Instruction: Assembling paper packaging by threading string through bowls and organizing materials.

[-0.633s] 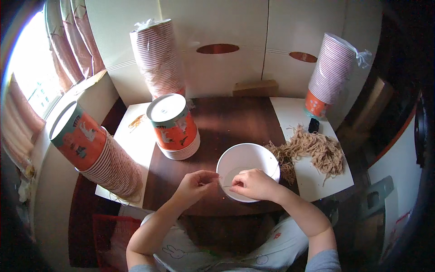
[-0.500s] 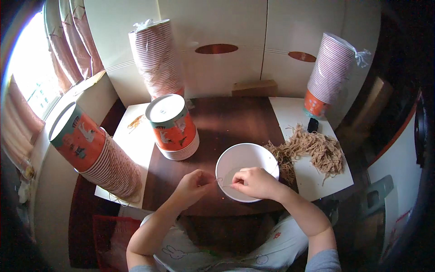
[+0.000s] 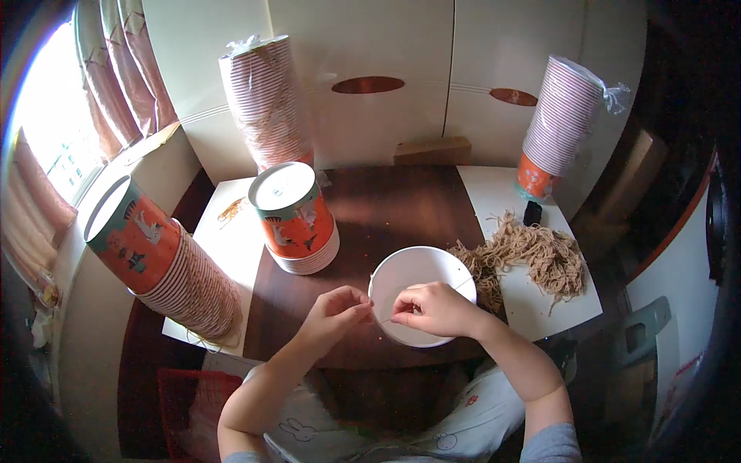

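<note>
A white paper bucket (image 3: 421,266) stands upright with its mouth toward me, near the front of the brown table. Against its left rim my left hand (image 3: 338,310) is closed in a pinch, thumb and forefinger on a thin string (image 3: 385,320). My right hand (image 3: 437,310) reaches over the bucket's mouth, fingertips pinching the same string. A thin strand also runs from the right hand to the right side of the rim. The string's exact ends are too small to make out. To the right lies a tangled heap of beige strings (image 3: 552,262).
Nested orange buckets stand upside down in a short stack (image 3: 297,224) and a longer leaning stack (image 3: 166,258) on the left. Plastic-wrapped bucket stacks rise at back left (image 3: 266,100) and back right (image 3: 559,119). A small black object (image 3: 532,213) sits beside the strings.
My left fingers have moved slightly up and right along the bucket's left rim. The small loop of string by them is less visible. My right hand has barely shifted.
</note>
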`<state>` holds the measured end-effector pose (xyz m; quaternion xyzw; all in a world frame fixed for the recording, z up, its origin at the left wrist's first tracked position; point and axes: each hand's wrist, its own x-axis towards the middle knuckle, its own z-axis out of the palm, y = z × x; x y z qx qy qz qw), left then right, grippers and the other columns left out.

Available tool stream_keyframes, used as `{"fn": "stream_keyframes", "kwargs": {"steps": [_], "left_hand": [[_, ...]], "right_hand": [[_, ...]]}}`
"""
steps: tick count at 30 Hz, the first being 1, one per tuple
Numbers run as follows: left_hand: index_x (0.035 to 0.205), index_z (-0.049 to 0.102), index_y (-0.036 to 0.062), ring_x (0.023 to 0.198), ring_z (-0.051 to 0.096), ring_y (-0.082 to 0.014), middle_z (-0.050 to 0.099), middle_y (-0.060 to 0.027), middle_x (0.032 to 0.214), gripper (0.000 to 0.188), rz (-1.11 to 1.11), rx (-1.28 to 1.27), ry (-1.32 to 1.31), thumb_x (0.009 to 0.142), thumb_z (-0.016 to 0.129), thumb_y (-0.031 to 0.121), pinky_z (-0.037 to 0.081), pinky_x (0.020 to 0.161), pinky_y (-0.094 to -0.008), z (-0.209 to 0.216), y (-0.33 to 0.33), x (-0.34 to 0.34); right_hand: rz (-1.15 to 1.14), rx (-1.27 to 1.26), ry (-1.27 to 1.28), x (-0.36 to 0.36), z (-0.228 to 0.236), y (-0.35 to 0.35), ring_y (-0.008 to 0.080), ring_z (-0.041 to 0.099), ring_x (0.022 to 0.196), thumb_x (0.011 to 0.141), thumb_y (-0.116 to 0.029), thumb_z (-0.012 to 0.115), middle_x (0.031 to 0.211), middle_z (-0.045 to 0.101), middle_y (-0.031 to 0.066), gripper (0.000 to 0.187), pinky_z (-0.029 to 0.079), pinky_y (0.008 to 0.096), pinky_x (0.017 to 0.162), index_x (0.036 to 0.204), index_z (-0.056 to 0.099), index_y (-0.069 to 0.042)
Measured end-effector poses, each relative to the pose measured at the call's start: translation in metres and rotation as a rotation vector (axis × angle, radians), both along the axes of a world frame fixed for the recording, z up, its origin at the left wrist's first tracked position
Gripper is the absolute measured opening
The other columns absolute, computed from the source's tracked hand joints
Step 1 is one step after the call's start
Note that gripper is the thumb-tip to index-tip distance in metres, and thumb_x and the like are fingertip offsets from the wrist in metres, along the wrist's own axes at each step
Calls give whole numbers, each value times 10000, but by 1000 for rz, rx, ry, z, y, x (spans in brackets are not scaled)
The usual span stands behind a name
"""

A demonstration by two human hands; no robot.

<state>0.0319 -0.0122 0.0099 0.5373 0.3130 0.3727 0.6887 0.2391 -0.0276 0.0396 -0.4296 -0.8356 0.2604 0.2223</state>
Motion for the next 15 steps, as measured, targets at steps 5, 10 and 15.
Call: {"fn": "stream_keyframes", "kwargs": {"steps": [5,10,15], "left_hand": [[884,562,-14,686,528,-62,579,-27,756,142,12,213,275,808,556,106,437,613,-203,-5,-3,11],[874,580,-25,622,527,-58,585,-34,693,164,-92,297,363,812,557,126,439,563,-209,-7,-7,11],[860,581,-18,626,527,-56,590,-26,702,160,-54,260,391,817,558,134,438,571,-206,2,-9,12]], "right_hand": [[29,4,25,0,2,1,263,581,690,737,-270,607,728,594,110,225,448,356,633,734,570,-47],[42,-39,141,-2,0,4,240,564,713,704,-293,649,735,583,82,242,420,357,657,708,559,-69],[-112,409,118,-5,-5,0,160,488,669,660,-277,693,668,508,4,223,351,313,684,648,561,-97]]}}
